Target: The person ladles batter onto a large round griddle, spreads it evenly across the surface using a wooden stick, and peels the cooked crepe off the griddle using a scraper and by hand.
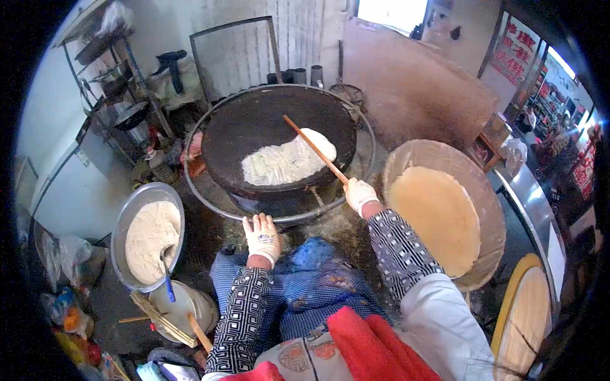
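One wooden stick point(316, 150) runs from your gloved right hand point(360, 195), fingers wrapped round its near end, over the dough point(283, 164) on the round griddle point(248, 120). It looks light, stiff, best gripped there; the dough seems soft, easily torn. Your left hand point(263, 239) is at the metal ring point(295, 219), fingers extended, unclenched.

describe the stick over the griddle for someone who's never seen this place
Find the big round black griddle, partly covered by pale dough. Slanting across that dough is a slim brown wooden stick, its near end in the right hand's grip. Unlike the wooden handle by the pale bucket, it is held and reaches over the griddle.
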A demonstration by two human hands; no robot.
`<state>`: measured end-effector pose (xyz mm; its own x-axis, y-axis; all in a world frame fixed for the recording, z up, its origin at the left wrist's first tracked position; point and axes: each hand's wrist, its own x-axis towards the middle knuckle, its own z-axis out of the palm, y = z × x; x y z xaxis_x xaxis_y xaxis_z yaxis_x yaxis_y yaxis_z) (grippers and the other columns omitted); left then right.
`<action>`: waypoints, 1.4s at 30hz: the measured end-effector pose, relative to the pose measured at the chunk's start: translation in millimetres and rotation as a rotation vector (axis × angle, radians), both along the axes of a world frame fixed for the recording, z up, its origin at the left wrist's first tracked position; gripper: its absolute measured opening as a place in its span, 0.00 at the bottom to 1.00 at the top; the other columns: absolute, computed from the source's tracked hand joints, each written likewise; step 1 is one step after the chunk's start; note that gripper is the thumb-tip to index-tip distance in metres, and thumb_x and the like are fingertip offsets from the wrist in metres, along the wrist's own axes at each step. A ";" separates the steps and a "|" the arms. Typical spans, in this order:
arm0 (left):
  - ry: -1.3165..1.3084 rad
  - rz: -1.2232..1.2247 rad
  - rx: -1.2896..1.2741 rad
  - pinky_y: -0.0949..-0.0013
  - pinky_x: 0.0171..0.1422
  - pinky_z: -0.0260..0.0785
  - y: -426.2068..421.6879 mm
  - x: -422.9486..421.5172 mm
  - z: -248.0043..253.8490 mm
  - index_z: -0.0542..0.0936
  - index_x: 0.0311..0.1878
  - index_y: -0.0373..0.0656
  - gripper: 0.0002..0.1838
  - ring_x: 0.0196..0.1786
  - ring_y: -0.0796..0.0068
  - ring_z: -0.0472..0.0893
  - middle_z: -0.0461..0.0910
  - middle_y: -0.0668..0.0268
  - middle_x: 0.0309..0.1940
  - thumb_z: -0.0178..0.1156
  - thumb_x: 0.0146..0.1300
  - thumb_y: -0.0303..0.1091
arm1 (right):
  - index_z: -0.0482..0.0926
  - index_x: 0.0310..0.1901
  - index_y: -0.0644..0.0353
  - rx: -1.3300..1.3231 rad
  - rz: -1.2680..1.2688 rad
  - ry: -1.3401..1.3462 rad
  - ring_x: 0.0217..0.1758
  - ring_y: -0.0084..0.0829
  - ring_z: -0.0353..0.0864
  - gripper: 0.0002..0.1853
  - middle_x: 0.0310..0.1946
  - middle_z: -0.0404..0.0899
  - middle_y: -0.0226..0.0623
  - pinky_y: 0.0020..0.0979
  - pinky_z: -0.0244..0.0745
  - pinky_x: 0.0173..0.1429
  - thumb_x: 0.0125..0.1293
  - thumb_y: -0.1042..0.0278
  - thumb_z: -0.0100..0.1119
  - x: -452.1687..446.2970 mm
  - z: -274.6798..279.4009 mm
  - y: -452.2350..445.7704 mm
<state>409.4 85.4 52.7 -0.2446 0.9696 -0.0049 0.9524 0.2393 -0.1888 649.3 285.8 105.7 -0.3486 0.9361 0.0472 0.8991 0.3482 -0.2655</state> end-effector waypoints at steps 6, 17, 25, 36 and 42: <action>-0.024 0.026 0.156 0.35 0.79 0.30 -4.4 -13.0 -4.4 0.68 0.68 0.35 0.34 0.76 0.53 0.59 0.66 0.51 0.70 0.54 0.64 0.47 | 0.79 0.43 0.64 -0.030 -0.004 -0.028 0.39 0.50 0.86 0.17 0.34 0.85 0.52 0.47 0.80 0.44 0.69 0.56 0.52 15.2 -10.3 -7.6; -0.176 0.178 -0.033 0.39 0.80 0.26 -4.8 -52.4 4.1 0.63 0.72 0.40 0.38 0.79 0.58 0.55 0.60 0.56 0.75 0.54 0.64 0.52 | 0.79 0.45 0.65 -0.036 -0.060 0.049 0.44 0.47 0.86 0.18 0.39 0.85 0.51 0.45 0.80 0.49 0.71 0.56 0.49 -1.2 -32.8 27.9; -0.195 0.248 -0.051 0.38 0.80 0.28 -11.2 -63.3 28.5 0.64 0.72 0.43 0.37 0.78 0.60 0.56 0.59 0.61 0.76 0.54 0.64 0.52 | 0.80 0.42 0.63 0.005 -0.028 0.006 0.42 0.46 0.86 0.17 0.36 0.85 0.51 0.45 0.80 0.46 0.71 0.58 0.48 20.8 -13.9 32.3; -0.067 0.389 -0.366 0.36 0.78 0.31 7.4 -80.7 50.5 0.60 0.75 0.41 0.33 0.78 0.60 0.56 0.58 0.58 0.76 0.46 0.69 0.44 | 0.77 0.45 0.65 -0.073 -0.015 -0.030 0.44 0.51 0.85 0.19 0.39 0.84 0.54 0.48 0.79 0.51 0.73 0.54 0.47 25.7 15.5 8.2; -0.133 -0.074 0.032 0.34 0.79 0.31 8.2 50.7 18.0 0.65 0.70 0.35 0.41 0.75 0.55 0.61 0.66 0.51 0.70 0.55 0.62 0.57 | 0.77 0.48 0.64 -0.147 -0.033 -0.123 0.45 0.52 0.84 0.22 0.40 0.84 0.56 0.50 0.79 0.51 0.73 0.51 0.46 35.2 -10.5 14.6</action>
<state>460.1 93.6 70.7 -0.1719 0.9851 -0.0016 0.9837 0.1715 -0.0532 684.5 300.4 95.1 -0.3127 0.9407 -0.1316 0.9380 0.2840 -0.1988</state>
